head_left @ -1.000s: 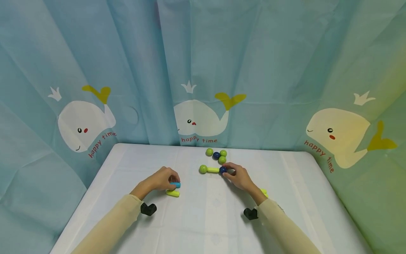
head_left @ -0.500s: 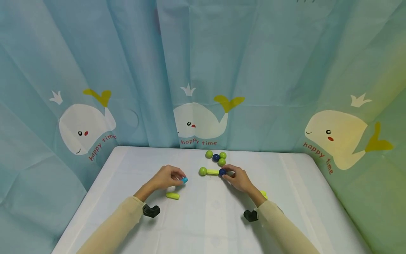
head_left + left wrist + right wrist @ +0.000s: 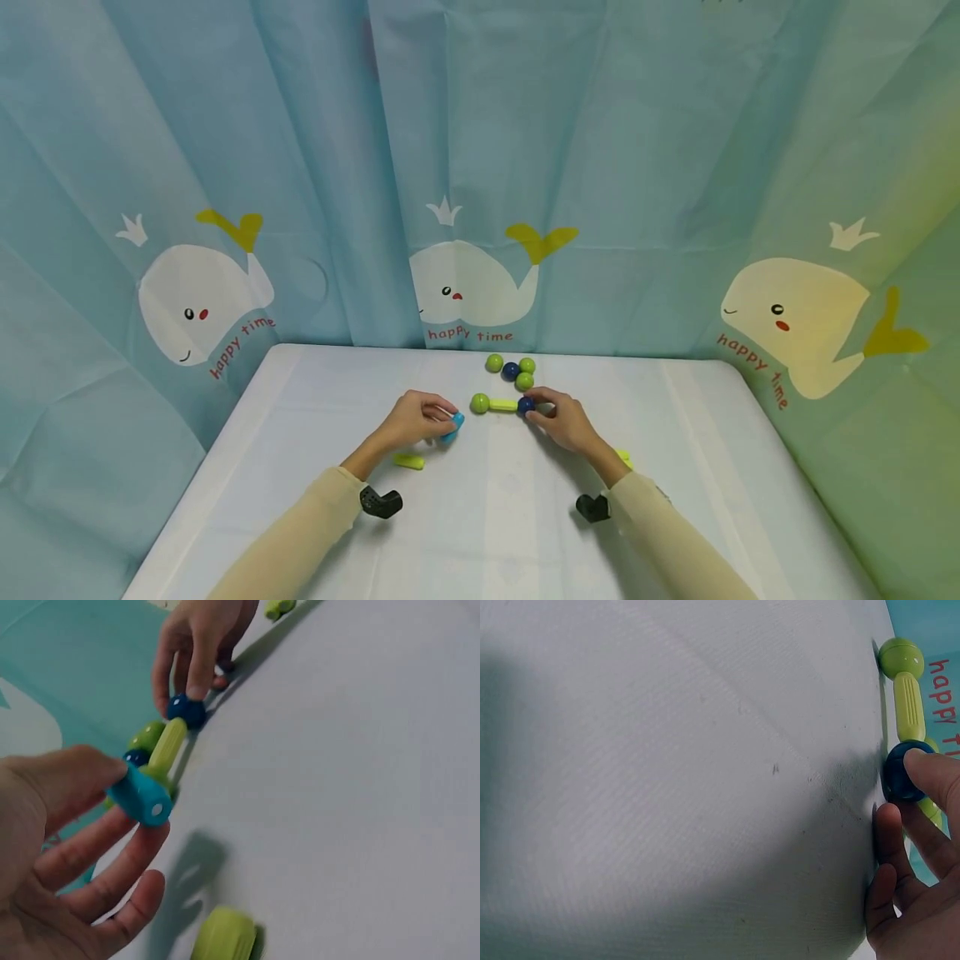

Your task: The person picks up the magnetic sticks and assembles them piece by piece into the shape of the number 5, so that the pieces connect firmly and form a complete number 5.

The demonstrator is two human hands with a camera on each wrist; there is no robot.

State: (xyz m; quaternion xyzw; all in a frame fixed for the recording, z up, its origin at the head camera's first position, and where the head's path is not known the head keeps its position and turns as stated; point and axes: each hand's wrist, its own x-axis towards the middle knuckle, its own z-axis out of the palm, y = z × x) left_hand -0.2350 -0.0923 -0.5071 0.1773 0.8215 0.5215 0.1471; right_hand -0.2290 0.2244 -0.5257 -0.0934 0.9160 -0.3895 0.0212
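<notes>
My left hand (image 3: 417, 420) pinches a short blue rod (image 3: 142, 796) between thumb and fingers, tilted above the table. A small pale dot shows on the rod's near end. My right hand (image 3: 564, 420) holds a dark blue ball (image 3: 904, 771) with thumb and fingers. That ball joins a ribbed yellow-green rod (image 3: 909, 707), whose other end carries a green ball (image 3: 901, 658); the joined piece lies across the table. The blue rod is a short way left of the green ball in the head view.
Behind the joined piece sit several loose green balls (image 3: 494, 363) and one dark blue ball (image 3: 511, 372). One yellow-green rod (image 3: 409, 461) lies by the left forearm; another yellow-green piece (image 3: 624, 458) is partly hidden behind the right wrist. A whale-print curtain (image 3: 645, 167) borders the table (image 3: 510, 517).
My left hand has lifted the blue rod off the table from beside the yellow-green rod and carried it right, tilting it. The right hand stays on the dark blue ball.
</notes>
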